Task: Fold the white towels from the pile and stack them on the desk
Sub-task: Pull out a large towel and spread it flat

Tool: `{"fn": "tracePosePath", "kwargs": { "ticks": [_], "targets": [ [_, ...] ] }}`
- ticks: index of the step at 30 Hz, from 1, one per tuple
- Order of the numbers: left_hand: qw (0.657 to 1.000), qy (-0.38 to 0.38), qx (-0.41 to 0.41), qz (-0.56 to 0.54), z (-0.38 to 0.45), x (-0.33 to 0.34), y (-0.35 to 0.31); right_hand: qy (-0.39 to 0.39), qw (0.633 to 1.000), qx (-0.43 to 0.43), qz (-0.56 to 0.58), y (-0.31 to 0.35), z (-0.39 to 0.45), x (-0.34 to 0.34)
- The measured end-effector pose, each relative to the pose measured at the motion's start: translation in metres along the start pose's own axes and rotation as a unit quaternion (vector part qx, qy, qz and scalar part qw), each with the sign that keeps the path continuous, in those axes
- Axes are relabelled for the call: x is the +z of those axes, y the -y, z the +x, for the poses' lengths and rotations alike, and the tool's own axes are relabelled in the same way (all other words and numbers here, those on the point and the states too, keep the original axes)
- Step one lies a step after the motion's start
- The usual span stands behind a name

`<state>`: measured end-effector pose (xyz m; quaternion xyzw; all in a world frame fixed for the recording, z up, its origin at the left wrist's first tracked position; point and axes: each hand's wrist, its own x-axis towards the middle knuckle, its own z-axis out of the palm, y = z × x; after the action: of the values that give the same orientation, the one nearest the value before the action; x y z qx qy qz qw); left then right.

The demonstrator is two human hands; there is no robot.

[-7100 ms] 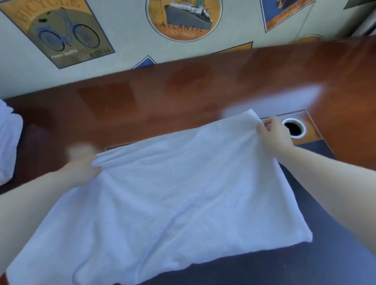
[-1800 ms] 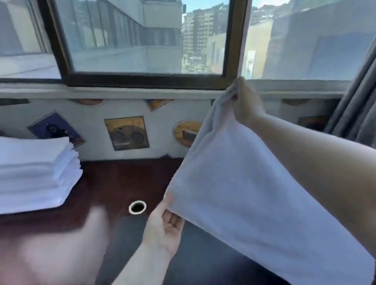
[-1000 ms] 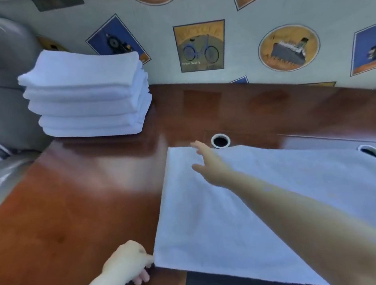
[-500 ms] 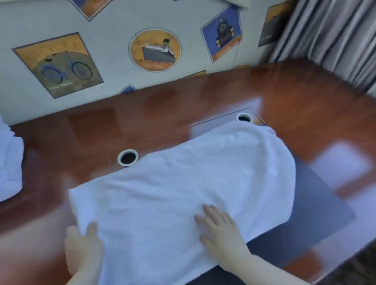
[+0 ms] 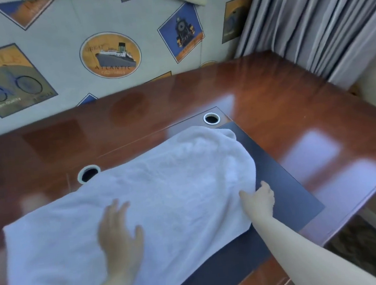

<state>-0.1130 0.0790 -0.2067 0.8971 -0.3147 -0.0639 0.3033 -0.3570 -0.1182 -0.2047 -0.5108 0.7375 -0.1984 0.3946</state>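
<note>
Pinching the right-hand edge of the white towel (image 5: pixel 142 207), the right hand (image 5: pixel 259 201) is closing its grip on the cloth with fingers curled under the hem, while the left hand (image 5: pixel 120 235) is lying flat and open on the middle of the towel, holding nothing. The towel is lying spread across the glossy wooden table (image 5: pixel 293 98), covering part of a dark inset panel (image 5: pixel 287 192) and sitting between two round cable holes (image 5: pixel 211 118), below the patterned wall (image 5: pixel 60 39) and beside grey curtains (image 5: pixel 320 17).
</note>
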Motion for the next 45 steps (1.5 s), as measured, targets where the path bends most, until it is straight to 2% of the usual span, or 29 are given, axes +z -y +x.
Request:
{"fn": "tracePosePath", "kwargs": {
  "ticks": [2,4,6,8,10,12,13,15,16,18,19,20,21,22,24,26,27,29,31,32,34,36,38,40,41,43,45],
  "targets": [
    [0.988,0.098,0.091,-0.075,-0.021,0.022,-0.068,0.046,0.996,0.057,0.058,0.008,0.009,-0.003],
    [0.960,0.202,0.108,-0.163,-0.037,0.040,-0.114,0.087,0.989,0.051,0.111,0.016,0.003,-0.001],
    [0.932,0.242,0.039,-0.265,-0.030,0.057,-0.147,0.107,0.990,-0.068,0.066,0.020,-0.012,0.006],
    [0.921,0.251,0.008,-0.297,-0.016,0.068,-0.178,0.175,0.969,-0.176,0.019,0.026,-0.026,0.017],
    [0.924,0.265,-0.036,-0.273,0.007,0.083,-0.196,0.284,0.921,-0.265,-0.009,0.031,-0.033,0.023],
    [0.939,0.266,-0.093,-0.199,0.030,0.087,-0.199,0.373,0.867,-0.330,-0.019,0.028,-0.022,0.019],
    [0.946,0.265,-0.095,-0.163,0.040,0.088,-0.196,0.421,0.852,-0.309,-0.026,0.027,-0.016,0.014],
    [0.962,0.244,-0.068,-0.101,0.055,0.089,-0.186,0.438,0.851,-0.290,-0.021,0.019,0.005,0.005],
    [0.968,0.223,-0.069,-0.096,0.062,0.089,-0.181,0.427,0.862,-0.274,0.005,0.013,0.013,-0.004],
    [0.959,0.165,-0.147,-0.180,0.079,0.087,-0.172,0.336,0.912,-0.231,0.032,0.001,0.035,-0.016],
    [0.930,0.133,-0.213,-0.269,0.086,0.083,-0.168,0.290,0.933,-0.210,0.028,-0.004,0.046,-0.020],
    [0.884,0.102,-0.279,-0.361,0.092,0.079,-0.163,0.257,0.948,-0.188,0.029,-0.008,0.055,-0.024],
    [0.834,0.067,-0.340,-0.430,0.095,0.077,-0.155,0.237,0.958,-0.157,0.038,-0.009,0.063,-0.026],
    [0.800,0.035,-0.387,-0.458,0.097,0.076,-0.145,0.230,0.965,-0.111,0.066,-0.008,0.070,-0.026],
    [0.784,-0.004,-0.458,-0.419,0.093,0.073,-0.127,0.257,0.952,0.002,0.166,0.005,0.079,-0.020],
    [0.800,-0.025,-0.482,-0.356,0.084,0.070,-0.118,0.295,0.910,0.088,0.278,0.022,0.088,-0.008],
    [0.825,-0.032,-0.458,-0.331,0.078,0.068,-0.120,0.307,0.888,0.113,0.324,0.033,0.093,-0.003],
    [0.892,-0.025,-0.361,-0.269,0.065,0.067,-0.129,0.330,0.853,0.142,0.379,0.058,0.108,0.003],
    [0.936,-0.016,-0.278,-0.218,0.054,0.070,-0.142,0.352,0.840,0.170,0.377,0.080,0.124,0.010],
    [0.939,-0.012,-0.269,-0.214,0.049,0.073,-0.148,0.363,0.839,0.177,0.365,0.089,0.131,0.014],
    [0.919,-0.001,-0.327,-0.220,0.043,0.078,-0.155,0.387,0.864,0.145,0.288,0.104,0.142,0.020],
    [0.903,0.010,-0.370,-0.220,0.041,0.082,-0.150,0.391,0.908,0.051,0.145,0.108,0.144,0.023],
    [0.904,0.008,-0.357,-0.233,0.042,0.080,-0.147,0.357,0.930,-0.039,0.079,0.102,0.141,0.021],
    [0.907,-0.010,-0.329,-0.262,0.048,0.073,-0.149,0.349,0.927,-0.074,0.114,0.089,0.136,0.012],
    [0.909,-0.017,-0.308,-0.279,0.051,0.068,-0.153,0.359,0.918,-0.065,0.157,0.082,0.132,0.005],
    [0.914,-0.039,-0.259,-0.311,0.057,0.054,-0.164,0.358,0.897,-0.005,0.259,0.056,0.125,-0.008],
    [0.914,-0.055,-0.212,-0.341,0.059,0.044,-0.176,0.290,0.906,0.032,0.306,0.023,0.118,-0.026]
  ]
}}
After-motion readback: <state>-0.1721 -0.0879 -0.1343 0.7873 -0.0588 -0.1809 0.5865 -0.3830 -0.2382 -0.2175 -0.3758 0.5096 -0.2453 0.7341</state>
